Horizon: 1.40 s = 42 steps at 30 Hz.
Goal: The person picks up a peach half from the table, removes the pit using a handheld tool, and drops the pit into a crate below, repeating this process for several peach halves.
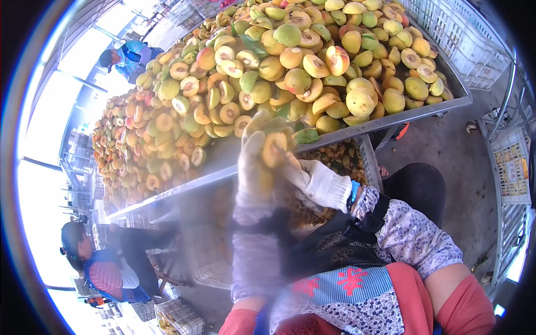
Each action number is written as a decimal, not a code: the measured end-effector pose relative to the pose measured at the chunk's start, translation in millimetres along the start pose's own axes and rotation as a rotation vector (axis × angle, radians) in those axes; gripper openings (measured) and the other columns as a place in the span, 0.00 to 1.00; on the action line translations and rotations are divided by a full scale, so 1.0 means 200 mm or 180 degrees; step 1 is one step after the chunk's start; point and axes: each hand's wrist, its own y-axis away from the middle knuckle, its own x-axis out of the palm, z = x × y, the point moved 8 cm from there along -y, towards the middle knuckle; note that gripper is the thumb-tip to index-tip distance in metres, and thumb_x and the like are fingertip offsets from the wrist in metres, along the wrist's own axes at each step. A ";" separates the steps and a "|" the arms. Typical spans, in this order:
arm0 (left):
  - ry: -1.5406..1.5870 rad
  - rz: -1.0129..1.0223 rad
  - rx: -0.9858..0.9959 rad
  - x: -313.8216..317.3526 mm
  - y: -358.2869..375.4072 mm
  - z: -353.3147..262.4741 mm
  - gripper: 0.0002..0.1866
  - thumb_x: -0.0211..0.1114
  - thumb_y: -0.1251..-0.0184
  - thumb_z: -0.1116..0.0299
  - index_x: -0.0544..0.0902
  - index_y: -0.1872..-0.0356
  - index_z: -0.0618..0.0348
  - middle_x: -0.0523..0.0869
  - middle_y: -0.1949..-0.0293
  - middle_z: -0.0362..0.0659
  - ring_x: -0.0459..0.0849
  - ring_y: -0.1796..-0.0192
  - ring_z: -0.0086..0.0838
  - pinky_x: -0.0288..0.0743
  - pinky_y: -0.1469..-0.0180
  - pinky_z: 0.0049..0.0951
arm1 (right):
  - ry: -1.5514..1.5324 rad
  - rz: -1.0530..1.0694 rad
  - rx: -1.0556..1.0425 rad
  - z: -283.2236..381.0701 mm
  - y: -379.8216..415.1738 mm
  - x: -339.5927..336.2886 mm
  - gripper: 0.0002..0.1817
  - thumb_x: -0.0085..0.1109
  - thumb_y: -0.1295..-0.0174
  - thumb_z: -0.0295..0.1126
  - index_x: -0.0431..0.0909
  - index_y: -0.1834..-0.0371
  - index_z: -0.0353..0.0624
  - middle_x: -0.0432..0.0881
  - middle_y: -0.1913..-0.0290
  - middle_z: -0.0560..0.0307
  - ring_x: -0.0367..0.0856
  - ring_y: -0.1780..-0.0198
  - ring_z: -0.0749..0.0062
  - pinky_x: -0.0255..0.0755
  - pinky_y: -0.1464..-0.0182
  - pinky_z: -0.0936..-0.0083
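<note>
We worked at the edge of a long metal worktop point(391, 118) heaped with halved and whole peaches point(290, 61), yellow, green and red-blushed, many showing their pit hollows. Both of our hands wore white knit gloves. The left hand point(258, 162), blurred in the frame, was raised at the worktop's rim with its fingers curled around a peach half point(274, 148), cut face toward us. The right hand point(315, 181) was closed just beside and below it, touching the same fruit or the left glove; we could not tell which, nor whether it gripped a tool. A blue band point(355, 192) showed at the right wrist, above a floral sleeve point(407, 234) and a dark apron strap.

Under the worktop, behind our hands, a white plastic crate point(368, 162) held more cut peach pieces. Stacked white crates point(463, 33) lined the far right side, and a metal rack point(511, 167) stood on the concrete floor point(463, 167) to the right.

To the left, a person in a blue and red top point(106, 273) sat beside the worktop's lower run, with another crate point(178, 318) near their feet. A second person in blue point(128, 56) bent over the far end of the heap. Bright daylight washed out the open left side of the shed.
</note>
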 end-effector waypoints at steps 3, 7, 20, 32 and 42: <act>-0.0495 -0.0517 -0.0226 -0.01 0.06 -0.04 0.30 0.58 0.27 0.45 0.74 0.39 0.61 0.83 0.52 0.49 0.87 0.55 0.40 0.86 0.57 0.40 | 0.1137 -0.0295 -0.0303 -0.04 -0.04 -0.03 0.25 0.51 0.25 0.49 0.79 0.50 0.32 0.86 0.61 0.43 0.84 0.57 0.56 0.74 0.52 0.63; -0.1273 -0.0443 0.0077 -0.04 0.02 0.01 0.26 0.60 0.27 0.48 0.77 0.42 0.61 0.83 0.60 0.45 0.86 0.62 0.34 0.86 0.62 0.35 | 0.0698 -0.0265 -0.0148 -0.07 -0.03 0.05 0.23 0.51 0.25 0.47 0.80 0.52 0.33 0.86 0.63 0.43 0.84 0.59 0.53 0.75 0.53 0.62; -0.0468 -0.0961 -0.0036 -0.06 0.05 0.05 0.22 0.59 0.25 0.55 0.78 0.42 0.63 0.83 0.63 0.45 0.85 0.65 0.31 0.85 0.61 0.32 | 0.0333 -0.0185 -0.0023 -0.11 -0.01 0.06 0.23 0.52 0.25 0.48 0.82 0.54 0.36 0.85 0.65 0.46 0.83 0.62 0.57 0.74 0.56 0.64; -0.0816 -0.0657 -0.0689 -0.01 0.04 0.05 0.22 0.59 0.25 0.55 0.79 0.45 0.66 0.83 0.70 0.47 0.83 0.71 0.32 0.82 0.68 0.31 | 0.0516 -0.0039 -0.0146 -0.13 0.00 0.02 0.26 0.48 0.25 0.54 0.81 0.57 0.38 0.82 0.71 0.57 0.82 0.68 0.64 0.76 0.64 0.66; -0.0024 0.0286 -0.0255 0.03 0.06 0.09 0.23 0.58 0.25 0.53 0.80 0.45 0.65 0.81 0.70 0.43 0.82 0.69 0.33 0.79 0.69 0.34 | -0.1387 0.1538 0.1249 -0.07 0.18 0.17 0.33 0.45 0.30 0.68 0.68 0.75 0.48 0.59 0.86 0.70 0.56 0.89 0.84 0.53 0.87 0.83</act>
